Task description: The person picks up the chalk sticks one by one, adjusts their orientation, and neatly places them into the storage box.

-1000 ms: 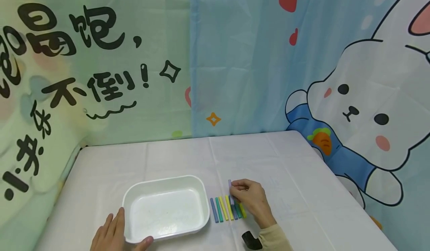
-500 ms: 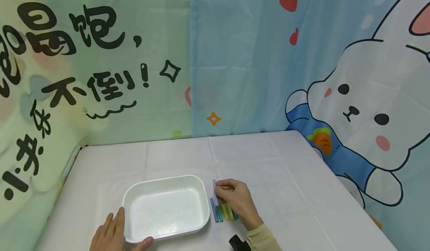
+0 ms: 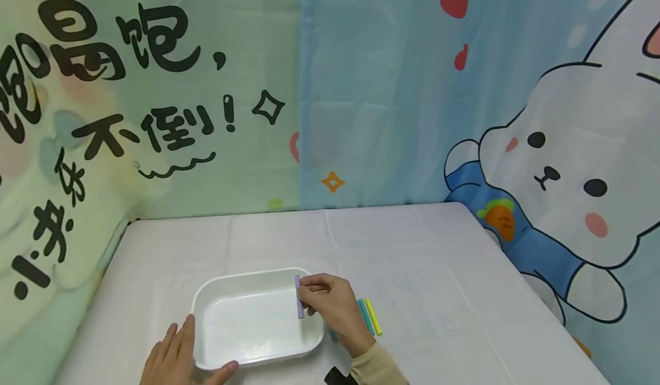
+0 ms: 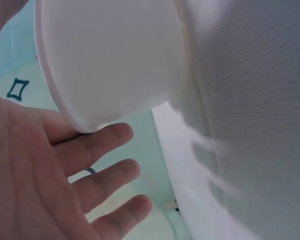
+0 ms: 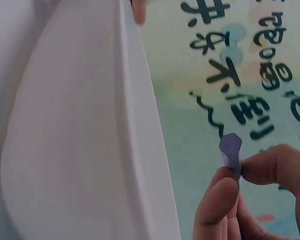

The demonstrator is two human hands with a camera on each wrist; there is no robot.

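A purple stick of chalk (image 3: 299,296) with six sides is pinched between the thumb and fingers of my right hand (image 3: 334,313). It stands over the right part of a white tray (image 3: 247,327), and the right wrist view has the chalk's end (image 5: 231,145) above the rim. My left hand (image 3: 172,357) rests at the tray's near left corner, fingers straight along its side and thumb on the front edge. In the left wrist view those fingers (image 4: 102,145) touch the outer wall. Nothing lies inside the tray.
Right of the tray, a green chalk (image 3: 366,316) and a yellow chalk (image 3: 374,317) lie side by side. A blue chalk (image 3: 333,336) peeks out; my right hand hides others. A white cloth (image 3: 438,293) covers the table, and a printed curtain (image 3: 361,116) hangs behind.
My right hand has carried the purple chalk leftward, from over the row of chalks to over the tray. My left hand has stayed at the tray. The head view has shifted slightly.
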